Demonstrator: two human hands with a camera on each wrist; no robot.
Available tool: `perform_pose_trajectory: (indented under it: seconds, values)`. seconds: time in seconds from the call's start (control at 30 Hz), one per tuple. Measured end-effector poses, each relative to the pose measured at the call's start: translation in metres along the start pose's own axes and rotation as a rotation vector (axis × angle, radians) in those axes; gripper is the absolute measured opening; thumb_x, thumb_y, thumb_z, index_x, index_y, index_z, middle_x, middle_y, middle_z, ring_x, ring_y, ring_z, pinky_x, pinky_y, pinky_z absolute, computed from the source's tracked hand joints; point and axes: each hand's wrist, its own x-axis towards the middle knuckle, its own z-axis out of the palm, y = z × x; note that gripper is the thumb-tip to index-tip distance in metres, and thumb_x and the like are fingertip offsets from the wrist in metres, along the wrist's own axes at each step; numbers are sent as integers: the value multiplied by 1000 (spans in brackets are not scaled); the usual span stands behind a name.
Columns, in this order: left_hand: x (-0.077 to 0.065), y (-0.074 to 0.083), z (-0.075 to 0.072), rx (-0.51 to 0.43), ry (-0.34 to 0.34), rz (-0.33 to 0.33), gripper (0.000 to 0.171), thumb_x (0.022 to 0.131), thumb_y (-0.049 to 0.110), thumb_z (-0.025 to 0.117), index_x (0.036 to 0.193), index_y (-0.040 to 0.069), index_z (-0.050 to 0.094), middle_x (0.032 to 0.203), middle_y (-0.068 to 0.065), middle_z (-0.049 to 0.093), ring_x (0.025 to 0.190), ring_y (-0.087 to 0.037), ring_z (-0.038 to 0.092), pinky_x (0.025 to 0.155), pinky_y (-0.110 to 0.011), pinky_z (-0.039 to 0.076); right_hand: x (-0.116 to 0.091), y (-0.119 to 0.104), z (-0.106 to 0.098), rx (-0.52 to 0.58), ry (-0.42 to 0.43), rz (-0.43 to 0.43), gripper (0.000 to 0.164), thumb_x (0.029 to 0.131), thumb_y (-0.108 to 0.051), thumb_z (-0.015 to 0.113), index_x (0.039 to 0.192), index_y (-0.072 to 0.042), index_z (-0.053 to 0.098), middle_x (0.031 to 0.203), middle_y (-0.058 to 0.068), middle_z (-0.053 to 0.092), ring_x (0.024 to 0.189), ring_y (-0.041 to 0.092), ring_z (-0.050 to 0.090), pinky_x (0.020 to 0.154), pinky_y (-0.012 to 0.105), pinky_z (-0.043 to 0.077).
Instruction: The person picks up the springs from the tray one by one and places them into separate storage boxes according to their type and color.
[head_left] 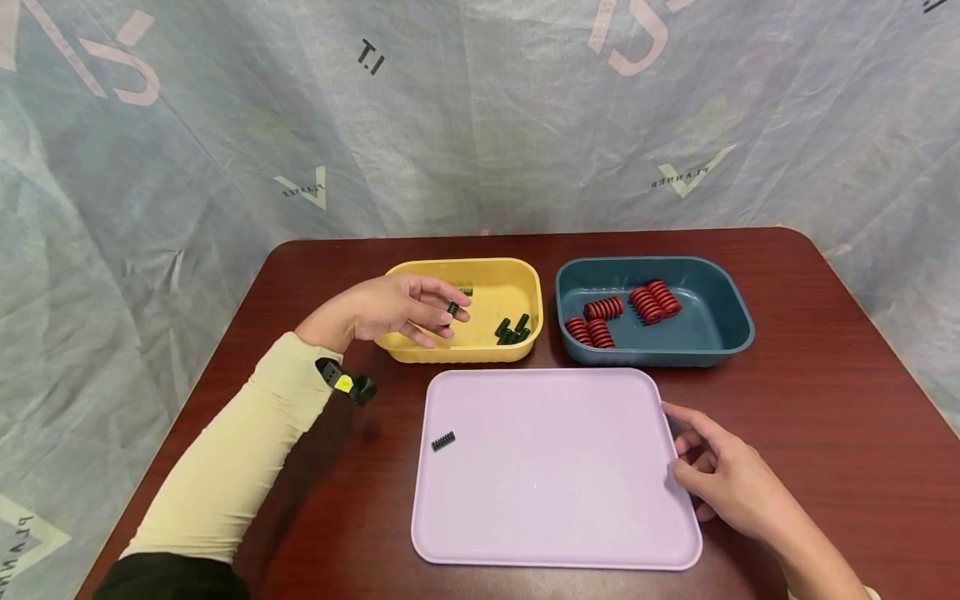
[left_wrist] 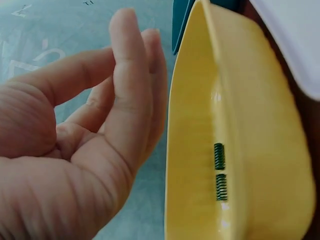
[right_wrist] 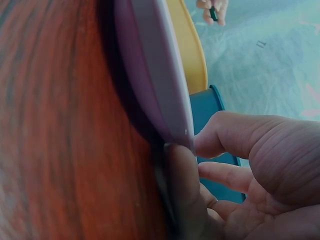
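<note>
My left hand [head_left: 408, 307] is over the left part of the yellow bin [head_left: 457, 354], pinching a small dark green spring [head_left: 452, 307] between thumb and fingers. In the left wrist view the fingers hide that spring. Several more green springs [head_left: 513, 332] lie in the bin's front right corner. One dark green spring [head_left: 443, 441] rests on the left side of the lilac tray [head_left: 547, 475]. At the tray's right edge, my right hand [head_left: 723, 475] grips the rim with thumb and forefinger, as the right wrist view [right_wrist: 195, 150] shows.
A teal bin [head_left: 697, 337] with several red springs [head_left: 602, 308] stands right of the yellow one, both behind the tray. All are on a dark red wooden table [head_left: 832, 400]. A grey printed sheet [head_left: 480, 125] hangs behind the table.
</note>
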Motion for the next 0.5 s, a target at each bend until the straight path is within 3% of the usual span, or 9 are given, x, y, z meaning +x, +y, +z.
perform_pose_trajectory:
  seconds: [0.5]
  values:
    - [30,29,-15,74,-8,-116,44,103,-3,56,146,-4,49,136,-20,61,102,-25,68,89,-41,62,0,0,0,6,0,-9,71,89,6,71,153,-11,44,104,12,54,64,13,58,41,36,56]
